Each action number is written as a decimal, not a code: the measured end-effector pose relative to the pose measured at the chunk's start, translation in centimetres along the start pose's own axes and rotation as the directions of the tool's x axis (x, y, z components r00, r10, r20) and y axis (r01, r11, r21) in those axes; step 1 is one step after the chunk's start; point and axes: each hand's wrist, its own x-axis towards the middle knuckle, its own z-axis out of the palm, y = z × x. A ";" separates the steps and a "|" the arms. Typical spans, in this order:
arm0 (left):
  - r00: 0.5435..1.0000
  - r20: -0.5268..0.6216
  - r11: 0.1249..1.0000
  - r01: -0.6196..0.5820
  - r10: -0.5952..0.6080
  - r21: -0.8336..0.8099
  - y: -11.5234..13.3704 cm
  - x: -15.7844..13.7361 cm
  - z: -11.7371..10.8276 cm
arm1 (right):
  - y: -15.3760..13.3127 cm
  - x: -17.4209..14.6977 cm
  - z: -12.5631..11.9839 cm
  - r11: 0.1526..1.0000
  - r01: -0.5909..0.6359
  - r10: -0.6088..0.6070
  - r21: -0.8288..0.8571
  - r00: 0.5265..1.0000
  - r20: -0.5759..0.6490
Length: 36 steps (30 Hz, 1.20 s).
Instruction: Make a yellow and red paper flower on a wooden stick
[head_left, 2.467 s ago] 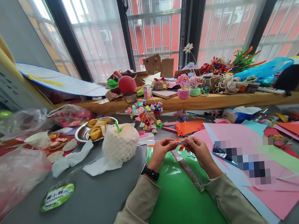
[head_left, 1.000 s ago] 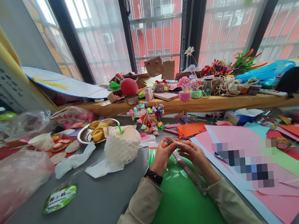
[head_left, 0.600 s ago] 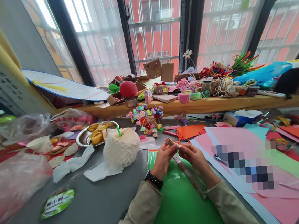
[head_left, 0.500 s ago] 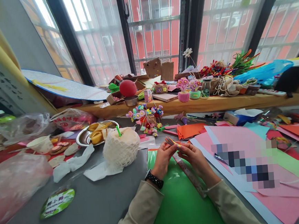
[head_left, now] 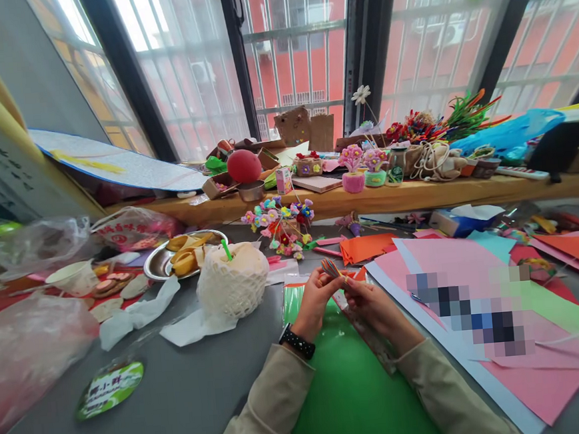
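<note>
Above a glossy green sheet (head_left: 354,406), my left hand (head_left: 314,302) and my right hand (head_left: 377,309) meet fingertip to fingertip. Between them is a small bundle of thin multicoloured strips (head_left: 330,268), fanned at its upper end. Left thumb and fingers pinch its middle. The right fingers grip its lower right end, which they partly hide. What the strips are made of is hard to tell. A narrow patterned strip (head_left: 374,347) lies on the green sheet, partly under my right hand. A dark watch (head_left: 297,343) is on my left wrist.
Left of my hands stands a coconut in white netting (head_left: 234,281) with a green straw. Behind it, a metal bowl (head_left: 154,273) holds banana peels. Coloured paper (head_left: 548,390) spreads to the right. Small craft flowers (head_left: 281,224) stand ahead, before a cluttered wooden ledge (head_left: 269,208).
The bundle has turned slightly more upright between my fingers. Both hands stay closed on it at nearly the same place, and the view has shifted a little.
</note>
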 end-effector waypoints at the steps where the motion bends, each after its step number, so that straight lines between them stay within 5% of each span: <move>1: 1.000 0.003 1.000 -0.001 0.001 0.013 0.0 0.0 0.0 | -0.1 -0.1 0.1 1.000 -0.012 0.012 0.013 1.000 -0.003; 7: 1.000 0.011 0.998 -0.005 0.005 0.055 0.0 0.0 0.0 | -0.4 -0.5 0.5 0.994 -0.087 0.090 0.059 0.995 -0.050; 17: 1.000 0.002 0.996 0.003 -0.004 0.088 0.0 0.1 -0.3 | -0.2 -0.4 0.1 0.993 0.005 -0.012 -0.115 0.998 -0.066; 26: 0.995 -0.096 0.988 -0.005 0.020 0.154 0.1 0.2 0.0 | -0.1 -0.4 0.2 0.999 -0.023 0.020 -0.045 0.998 -0.058; 31: 0.997 -0.065 0.996 -0.033 0.039 0.089 0.0 0.1 0.2 | -0.1 -0.1 0.0 0.967 0.126 -0.157 -0.223 0.979 -0.128; 36: 0.998 -0.063 0.998 0.027 -0.023 0.060 0.1 0.1 0.1 | -0.8 -0.7 0.6 0.752 0.360 -0.485 -0.552 0.869 -0.094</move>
